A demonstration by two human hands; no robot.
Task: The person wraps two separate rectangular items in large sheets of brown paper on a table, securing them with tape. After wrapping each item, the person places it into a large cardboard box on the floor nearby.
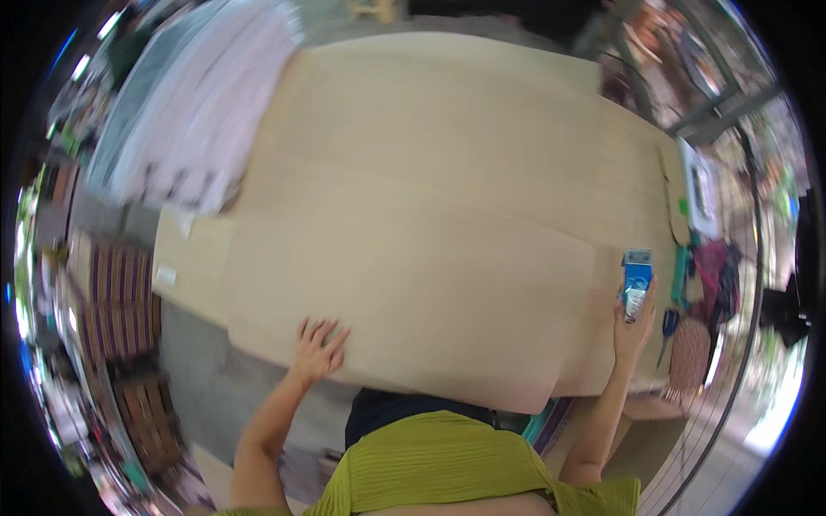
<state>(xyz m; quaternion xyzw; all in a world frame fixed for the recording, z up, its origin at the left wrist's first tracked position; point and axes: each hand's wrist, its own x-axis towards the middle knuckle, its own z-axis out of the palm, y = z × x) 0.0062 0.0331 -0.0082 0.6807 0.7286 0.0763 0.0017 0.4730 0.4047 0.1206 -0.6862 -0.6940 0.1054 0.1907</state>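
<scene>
A large tan cardboard sheet point(404, 258) lies flat over the table in front of me. My left hand point(317, 351) rests on its near left edge, fingers spread, holding nothing. At the right, my right hand point(635, 331) grips a small blue-and-white carton point(637, 279) with a greyish far end. The fingers wrap its sides, and part of it is hidden by them. Just right of that hand lies a thin tool with a dark blue handle point(669, 324). A green strip-like item point(679, 275) sits a little farther along the table's right edge.
Pale pink sheets under clear plastic point(202, 112) are stacked at the far left. A maroon cloth bundle point(711, 271), a brown textured pad point(691, 354) and a white tray point(701, 189) line the right side. A striped box point(122, 301) stands at the left, beyond the table edge.
</scene>
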